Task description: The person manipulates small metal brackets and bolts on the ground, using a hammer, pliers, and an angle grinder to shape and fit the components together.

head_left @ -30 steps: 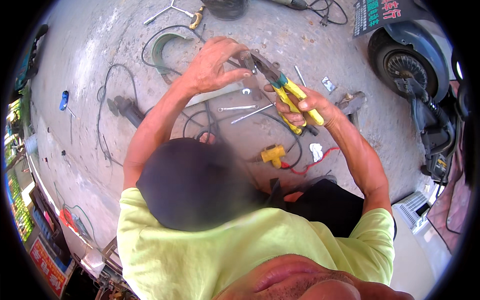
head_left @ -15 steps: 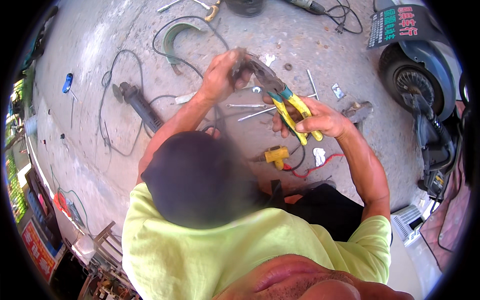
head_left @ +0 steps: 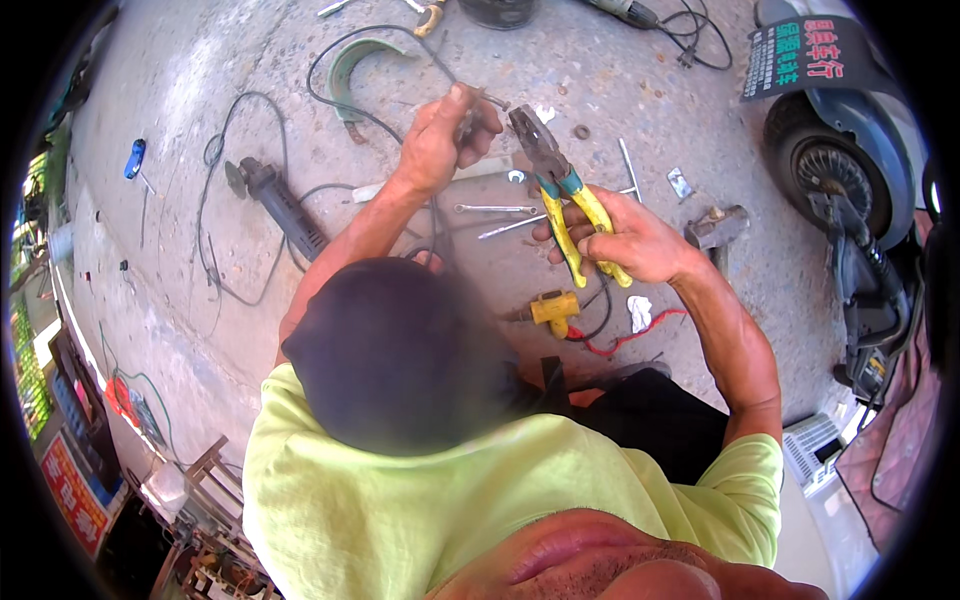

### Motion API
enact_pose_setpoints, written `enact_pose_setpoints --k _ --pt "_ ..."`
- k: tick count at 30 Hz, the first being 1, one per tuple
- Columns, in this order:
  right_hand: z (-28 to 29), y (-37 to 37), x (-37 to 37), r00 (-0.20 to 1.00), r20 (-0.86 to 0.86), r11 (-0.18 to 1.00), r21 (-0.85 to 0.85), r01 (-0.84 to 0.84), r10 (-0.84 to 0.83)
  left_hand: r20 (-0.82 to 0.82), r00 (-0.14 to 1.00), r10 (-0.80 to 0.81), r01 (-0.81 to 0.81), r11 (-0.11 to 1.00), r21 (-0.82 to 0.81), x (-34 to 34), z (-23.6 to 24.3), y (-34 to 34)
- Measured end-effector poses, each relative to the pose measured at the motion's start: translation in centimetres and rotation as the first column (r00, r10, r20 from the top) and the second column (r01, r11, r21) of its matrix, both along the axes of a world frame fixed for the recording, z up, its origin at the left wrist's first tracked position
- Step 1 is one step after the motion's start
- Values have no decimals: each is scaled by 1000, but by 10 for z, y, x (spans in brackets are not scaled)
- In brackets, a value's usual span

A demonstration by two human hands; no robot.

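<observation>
My left hand (head_left: 440, 138) is closed around a small dark metal piece (head_left: 466, 126) that shows between thumb and fingers; its exact kind I cannot make out. A thin dark tip (head_left: 494, 99) sticks out beyond the fingers toward the right. My right hand (head_left: 636, 236) grips pliers (head_left: 566, 208) by their yellow handles, with the dark jaws pointing up and left. The jaw ends stand just to the right of the thin tip, with a small gap between. Below the pliers a double-ended wrench (head_left: 494, 209) and a metal rod (head_left: 514, 227) lie on the floor.
An angle grinder (head_left: 282, 208) with its cord lies left of my left forearm. Beyond my hands rests a curved green band (head_left: 346, 82). A yellow tool (head_left: 553, 312) sits nearer, beside a red wire (head_left: 645, 332). A scooter wheel (head_left: 826, 172) stands at the right.
The pliers' jaws have come away from the metal piece, leaving a gap. My left hand has shifted slightly left, and its thin tip now shows.
</observation>
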State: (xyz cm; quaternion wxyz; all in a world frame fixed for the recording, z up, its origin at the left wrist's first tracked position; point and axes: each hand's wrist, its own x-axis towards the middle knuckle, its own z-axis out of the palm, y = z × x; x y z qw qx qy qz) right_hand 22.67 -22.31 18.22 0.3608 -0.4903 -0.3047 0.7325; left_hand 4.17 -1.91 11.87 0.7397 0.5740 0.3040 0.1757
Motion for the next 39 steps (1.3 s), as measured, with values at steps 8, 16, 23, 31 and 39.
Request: enact_pose_setpoints --k 8,16,23,31,39 --pt "-63 -4 -10 977 211 990 -133 43 -15 -30 990 135 -137 981 -135 17 -13 -2" --pt "-130 -14 -32 769 631 994 98 52 -102 -37 997 61 -70 951 -301 32 -35 -29" --pt "-83 16 -18 884 328 940 186 286 -334 36 998 -48 57 941 -333 44 -40 -61" --pt "-85 4 10 835 239 858 -12 513 -496 -287 943 -169 249 930 270 26 -51 -35" --pt "-74 -35 63 863 386 892 -176 416 -326 -292 912 -289 388 375 842 -15 -76 -63"
